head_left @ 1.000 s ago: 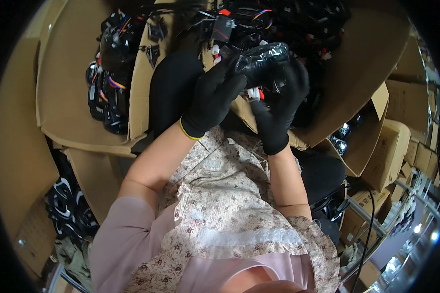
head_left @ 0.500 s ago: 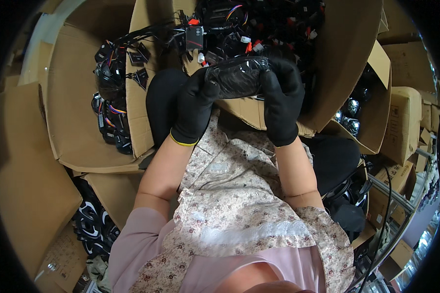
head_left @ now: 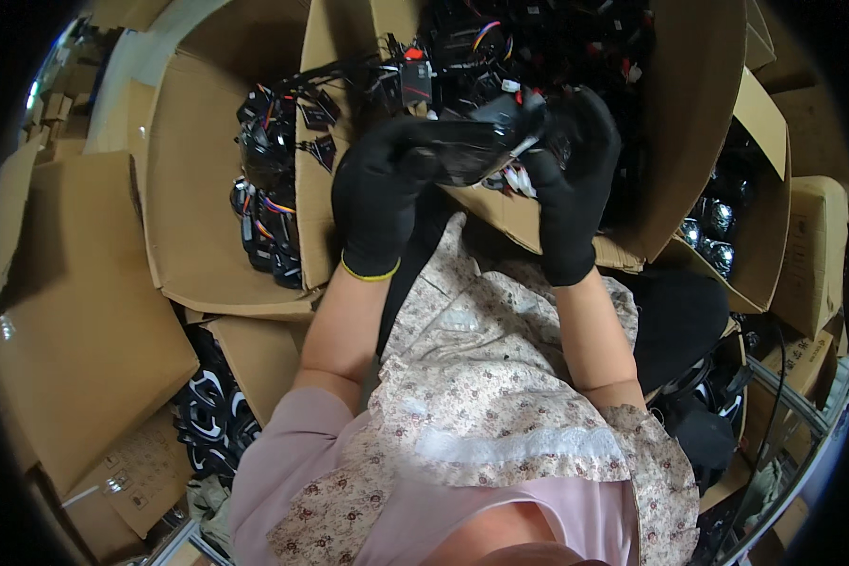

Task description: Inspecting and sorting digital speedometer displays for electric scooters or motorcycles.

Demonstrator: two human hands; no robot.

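Both my hands wear black gloves. My left hand and my right hand together grip a glossy black lamp-like part with short white-tipped wires hanging from it. I hold it above the near edge of a large open cardboard box that is full of similar black parts with coloured wires. My lap, in a floral dress, lies below the hands.
A second open box at the left holds several black parts with coloured wires. More cardboard boxes stand at the right, some with shiny round parts. A flat cardboard flap lies at the lower left above more black-and-white parts.
My hands have kept hold of the black part and turned it, and it now lies more level between them. My head has shifted, so the boxes sit lower and further right in view.
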